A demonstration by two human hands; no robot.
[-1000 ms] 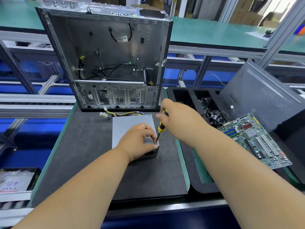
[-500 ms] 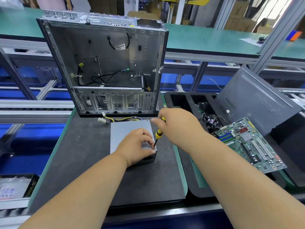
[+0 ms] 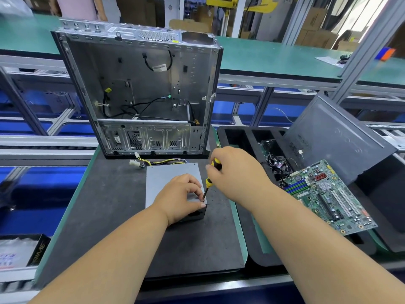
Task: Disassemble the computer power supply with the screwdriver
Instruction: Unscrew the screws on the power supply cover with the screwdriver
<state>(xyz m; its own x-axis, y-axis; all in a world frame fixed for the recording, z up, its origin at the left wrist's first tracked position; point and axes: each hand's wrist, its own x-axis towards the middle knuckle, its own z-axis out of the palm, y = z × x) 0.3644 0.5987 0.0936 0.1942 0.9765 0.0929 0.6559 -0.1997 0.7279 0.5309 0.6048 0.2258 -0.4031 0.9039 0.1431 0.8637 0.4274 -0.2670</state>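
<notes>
Power supply (image 3: 173,181) flat on black mat (image 3: 109,216), before the open computer case (image 3: 140,91). Left hand (image 3: 182,198) curled over its near corner, pinching beside the tip. Right hand (image 3: 236,172) grips screwdriver (image 3: 209,182). Circuit board (image 3: 328,194) in tray (image 3: 252,137) right. Box (image 3: 40,249) far left, lettering partly readable: "IME".

At the near left, a black box (image 3: 38,251) shows yellowish letters ending in "IME" on its side; the start is cut off. White packets (image 3: 13,255) inside it bear blue print, too blurred to read.
</notes>
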